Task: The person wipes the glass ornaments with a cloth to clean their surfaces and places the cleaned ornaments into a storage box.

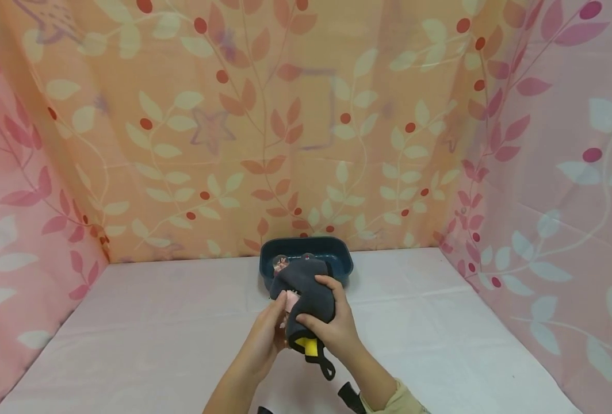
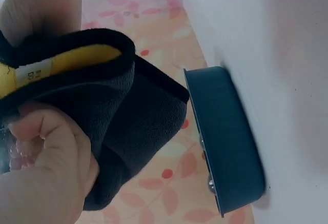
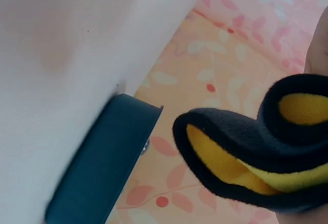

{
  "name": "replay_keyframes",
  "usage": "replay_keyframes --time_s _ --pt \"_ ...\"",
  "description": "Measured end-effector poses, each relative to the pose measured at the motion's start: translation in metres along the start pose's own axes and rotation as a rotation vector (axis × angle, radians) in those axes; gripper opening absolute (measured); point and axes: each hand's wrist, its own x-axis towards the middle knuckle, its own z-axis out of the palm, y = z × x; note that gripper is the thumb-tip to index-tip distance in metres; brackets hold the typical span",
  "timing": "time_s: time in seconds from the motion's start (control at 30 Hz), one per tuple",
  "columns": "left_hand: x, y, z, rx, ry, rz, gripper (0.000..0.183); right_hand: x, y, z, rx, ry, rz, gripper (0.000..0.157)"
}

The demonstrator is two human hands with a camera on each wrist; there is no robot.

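My right hand grips a dark grey plush cloth with yellow backing, black edging and a hanging loop. The cloth is bunched, and its yellow side shows in the folds. My left hand holds a small clear ornament with pinkish contents against the cloth; fingers and cloth hide most of it. A pink part shows beside the left thumb in the head view. Behind the hands stands a dark teal basin with clear round ornaments inside, partly covered by the cloth.
A white-covered table lies under the hands. Patterned curtains close off the back and both sides, the basin standing near the back one. Black straps show near the right wrist.
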Motion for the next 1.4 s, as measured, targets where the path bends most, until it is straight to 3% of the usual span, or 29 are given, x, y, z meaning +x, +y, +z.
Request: replay_keyframes --time_s 0.13,0.3,0.5,0.63,0.83,0.93,1.07,1.2,1.4 --pt "0.001 -0.001 0.001 0.021 -0.001 0.022 0.033 0.001 -0.001 0.002 -0.001 0.058 -0.058 0.051" --pt "0.002 -0.003 0.000 0.018 -0.001 0.021 0.031 0.004 -0.001 0.002 0.020 0.103 -0.134 0.041" --pt "0.003 -0.006 -0.001 0.026 -0.020 0.007 0.033 0.007 -0.001 0.000 0.042 0.136 -0.143 0.037" --pt "0.003 -0.006 -0.001 -0.022 -0.044 -0.003 0.034 0.009 0.001 -0.002 0.021 0.166 -0.156 0.036" --pt "0.002 -0.007 -0.005 -0.073 -0.097 -0.018 0.036 0.011 0.001 -0.006 0.039 0.244 -0.114 0.034" --pt "0.002 -0.008 -0.006 -0.063 -0.094 -0.016 0.037 0.013 -0.003 -0.010 0.095 0.287 -0.063 0.034" --pt "0.001 -0.008 -0.006 -0.046 -0.082 -0.002 0.054 0.016 -0.006 -0.016 0.187 0.346 0.009 0.035" --pt "0.002 -0.007 -0.008 -0.066 -0.049 -0.002 0.061 0.016 -0.006 -0.022 0.249 0.385 0.019 0.037" --pt "0.002 -0.003 -0.009 -0.116 -0.017 -0.008 0.060 0.010 -0.005 -0.023 0.184 0.361 0.007 0.047"
